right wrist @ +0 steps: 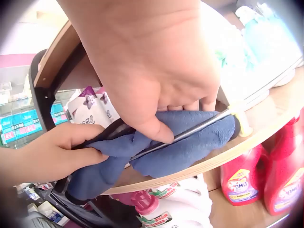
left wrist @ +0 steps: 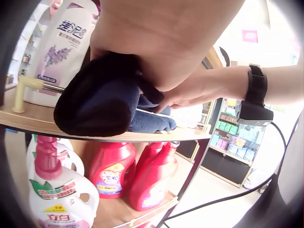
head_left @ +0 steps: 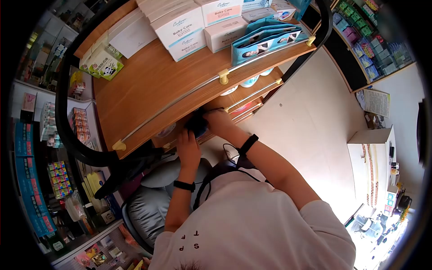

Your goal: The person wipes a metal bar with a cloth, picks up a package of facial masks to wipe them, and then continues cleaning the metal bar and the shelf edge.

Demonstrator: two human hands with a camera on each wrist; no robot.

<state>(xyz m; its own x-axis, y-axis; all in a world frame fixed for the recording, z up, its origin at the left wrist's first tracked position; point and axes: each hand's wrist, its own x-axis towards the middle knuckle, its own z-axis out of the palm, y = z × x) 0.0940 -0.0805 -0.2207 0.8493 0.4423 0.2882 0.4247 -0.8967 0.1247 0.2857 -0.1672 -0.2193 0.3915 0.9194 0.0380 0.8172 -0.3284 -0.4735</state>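
A dark blue cloth (head_left: 196,126) (left wrist: 97,102) (right wrist: 185,159) lies over the metal rail at a shelf's edge, below the top shelf. The left hand (head_left: 188,146) (left wrist: 161,38) (right wrist: 61,149) pinches its bunched end between thumb and fingers, as the right wrist view shows. Close beside it, the right hand (head_left: 219,122) (left wrist: 190,90) (right wrist: 152,76) grips the cloth at the rail (right wrist: 197,128), fingers curled behind and thumb in front. Part of the cloth hangs outside the rail. The right fingertips are hidden behind it in the right wrist view.
Baby Care boxes (head_left: 182,31) and blue packs (head_left: 265,45) stand on the top shelf (head_left: 135,90). A white bottle (left wrist: 64,52) is near the cloth. Red bottles (left wrist: 112,168) and a white pump bottle (left wrist: 61,194) stand one shelf lower. A grey chair (head_left: 153,211) is beside the person.
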